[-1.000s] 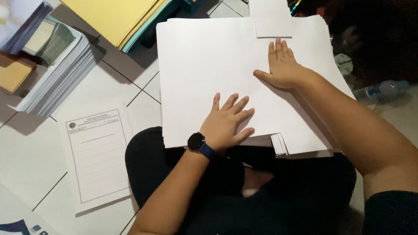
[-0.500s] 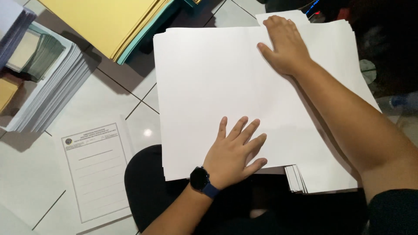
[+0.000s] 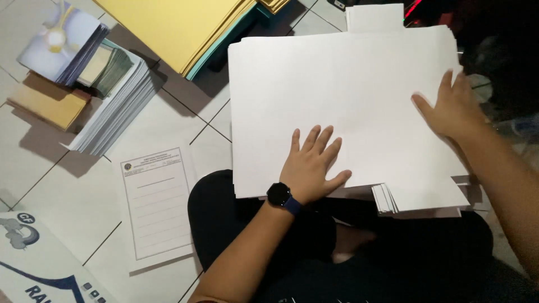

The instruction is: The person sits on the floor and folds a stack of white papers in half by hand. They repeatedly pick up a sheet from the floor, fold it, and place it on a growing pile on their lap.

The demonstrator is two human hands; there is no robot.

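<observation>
Both hands, left hand point(image 3: 311, 165) and blurred right hand point(image 3: 452, 109), press spread fingers on the paper stack point(image 3: 342, 95).

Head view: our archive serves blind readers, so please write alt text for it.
Both bare hands lie flat on a large white paper sheet topping a stack on the seated person's lap: left hand near its lower edge, right hand at its right edge. Yellow card folders and paper piles lie on the tiled floor.

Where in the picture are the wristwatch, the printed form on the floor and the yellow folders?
wristwatch point(image 3: 279, 194): head view, on its dark face, at the left wrist.
printed form point(image 3: 157, 205): head view, middle of the sheet, on its ruled lines.
yellow folders point(image 3: 177, 25): head view, flat top of the pile.
</observation>
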